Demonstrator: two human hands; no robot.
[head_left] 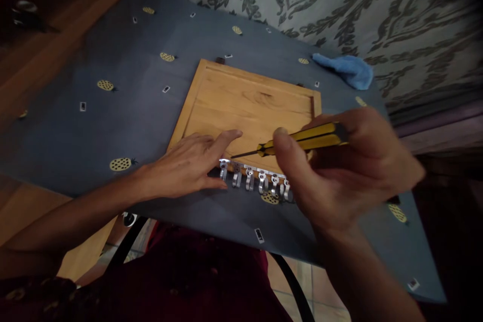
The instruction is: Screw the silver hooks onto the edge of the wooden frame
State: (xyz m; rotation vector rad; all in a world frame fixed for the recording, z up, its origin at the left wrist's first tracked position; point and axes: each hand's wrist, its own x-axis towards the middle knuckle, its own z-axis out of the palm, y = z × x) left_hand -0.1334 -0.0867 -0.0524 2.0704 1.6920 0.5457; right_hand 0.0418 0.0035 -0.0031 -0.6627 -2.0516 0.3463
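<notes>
A wooden board (241, 98) lies flat on a blue-grey patterned cloth (124, 85). Along its near edge runs a metal hook rail (256, 178) with several silver hooks. My left hand (184, 166) rests on the board's near left corner, fingers stretched out flat, thumb beside the rail's left end. My right hand (347, 166) is closed around a yellow-and-black screwdriver (298, 141), held nearly level. Its thin shaft points left, with the tip just above the rail's left end, close to my left index finger.
A crumpled blue cloth (349, 70) lies at the table's far right by the patterned wall. A wooden surface (45, 25) with a dark object is at the far left. A dark chair frame (128, 241) and my red clothing show below the table edge.
</notes>
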